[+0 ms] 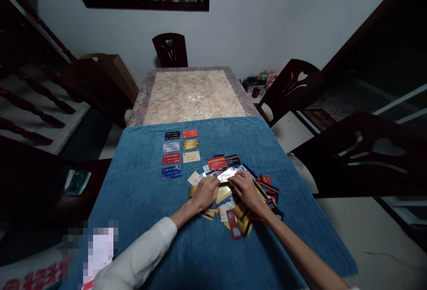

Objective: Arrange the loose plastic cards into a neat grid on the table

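Observation:
My left hand (206, 191) and my right hand (246, 188) are over a loose heap of plastic cards (236, 227). Between them the fingertips of both hands pinch the ends of one card (225, 183), its surface mostly lost in glare. Red, gold, black, white and blue cards overlap beneath and around my hands, and my palms hide part of the heap. To the left, several cards lie face up in two columns, among them a black card (172, 135), a gold card (190, 144) and a blue card (171, 172).
A blue cloth (140, 183) covers the near part of the table; a patterned tablecloth (193, 94) shows beyond it. Dark wooden chairs stand around, one at the far end (170, 50) and one at the right (293, 81). A cardboard box (122, 74) is behind the left side.

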The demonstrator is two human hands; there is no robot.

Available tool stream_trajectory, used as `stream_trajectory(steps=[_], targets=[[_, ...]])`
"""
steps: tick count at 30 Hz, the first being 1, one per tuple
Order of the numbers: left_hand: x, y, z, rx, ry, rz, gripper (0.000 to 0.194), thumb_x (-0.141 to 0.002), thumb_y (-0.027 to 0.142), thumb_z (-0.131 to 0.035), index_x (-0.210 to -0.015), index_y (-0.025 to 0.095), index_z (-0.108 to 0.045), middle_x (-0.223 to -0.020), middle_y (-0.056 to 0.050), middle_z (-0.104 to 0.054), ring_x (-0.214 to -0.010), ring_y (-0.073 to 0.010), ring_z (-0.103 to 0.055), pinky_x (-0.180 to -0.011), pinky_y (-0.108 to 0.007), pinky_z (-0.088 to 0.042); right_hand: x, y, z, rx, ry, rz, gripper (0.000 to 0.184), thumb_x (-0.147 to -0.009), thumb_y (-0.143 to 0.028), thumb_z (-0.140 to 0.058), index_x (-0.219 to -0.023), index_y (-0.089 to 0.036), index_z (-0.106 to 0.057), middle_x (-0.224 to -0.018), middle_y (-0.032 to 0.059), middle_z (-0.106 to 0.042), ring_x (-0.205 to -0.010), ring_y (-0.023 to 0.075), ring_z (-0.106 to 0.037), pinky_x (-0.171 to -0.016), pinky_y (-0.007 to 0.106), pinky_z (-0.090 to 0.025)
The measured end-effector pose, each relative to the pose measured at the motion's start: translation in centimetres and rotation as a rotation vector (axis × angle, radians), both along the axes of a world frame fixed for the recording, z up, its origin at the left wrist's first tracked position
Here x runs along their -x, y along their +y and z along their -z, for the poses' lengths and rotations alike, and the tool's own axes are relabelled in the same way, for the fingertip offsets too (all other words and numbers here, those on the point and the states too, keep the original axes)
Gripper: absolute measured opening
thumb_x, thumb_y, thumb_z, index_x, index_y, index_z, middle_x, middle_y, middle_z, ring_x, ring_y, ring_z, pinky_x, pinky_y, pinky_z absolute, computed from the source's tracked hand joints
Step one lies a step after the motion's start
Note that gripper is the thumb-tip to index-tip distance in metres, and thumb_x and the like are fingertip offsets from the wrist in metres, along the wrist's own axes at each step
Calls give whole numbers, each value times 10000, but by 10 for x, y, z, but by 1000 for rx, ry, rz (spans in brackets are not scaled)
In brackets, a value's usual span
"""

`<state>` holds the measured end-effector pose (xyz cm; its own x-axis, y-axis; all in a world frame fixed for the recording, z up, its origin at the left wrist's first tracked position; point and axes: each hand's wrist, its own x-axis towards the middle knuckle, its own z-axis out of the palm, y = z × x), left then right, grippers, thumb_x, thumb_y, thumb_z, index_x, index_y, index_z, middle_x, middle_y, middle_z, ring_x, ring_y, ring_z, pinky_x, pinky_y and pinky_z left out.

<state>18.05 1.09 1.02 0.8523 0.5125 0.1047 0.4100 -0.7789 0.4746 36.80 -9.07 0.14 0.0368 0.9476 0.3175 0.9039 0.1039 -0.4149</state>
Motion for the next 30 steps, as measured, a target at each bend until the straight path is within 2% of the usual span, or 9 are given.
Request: stream_trajectory(steps=[6, 8, 13, 21, 30], targets=[[-8, 13, 9, 151, -44, -44, 499, -811, 0, -434, -1228, 204, -616, -1016, -61, -669, -968, -185, -618, -893, -326, -513, -1, 6, 7, 17, -2, 97, 298, -962, -232, -437, -1159, -248, -661, -990, 85, -671, -986, 241, -512, -862, 389, -407], [-10, 16, 11, 203, -72, -45, 532, -811, -4, -421, -1271, 201, -592, -1057, -63, -672, -1004, -182, -622, -915, -326, -516, -2, 6, 10, 23, 13, 110, 318, -951, -214, -438, -1196, -241, -640, -1006, 89, -667, -988, 243, -507, -862, 389, -408], [-12, 20, 14, 272, -125, -32, 541, -793, -14, -414, -1273, 170, -580, -1144, -79, -665, -1094, -179, -611, -990, -329, -495, -3, 5, 15, 45, 53, 109, 365, -928, -167, -429, -1250, -222, -592, -1024, 88, -657, -994, 241, -500, -871, 385, -405], [-14, 25, 14, 279, -117, -18, 501, -797, 0, -442, -1227, 199, -606, -1144, -59, -679, -1069, -186, -624, -974, -354, -512, -4, 5, 16, 47, 89, 135, 347, -922, -166, -442, -1234, -216, -586, -1020, 93, -646, -1006, 250, -500, -869, 392, -408], [-15, 26, 9, 219, -81, 13, 436, -834, 34, -453, -1198, 182, -641, -1036, -74, -685, -998, -202, -609, -921, -357, -509, -2, 6, 9, 30, 93, 150, 318, -949, -184, -415, -1198, -208, -612, -987, 89, -647, -995, 243, -494, -853, 376, -405]])
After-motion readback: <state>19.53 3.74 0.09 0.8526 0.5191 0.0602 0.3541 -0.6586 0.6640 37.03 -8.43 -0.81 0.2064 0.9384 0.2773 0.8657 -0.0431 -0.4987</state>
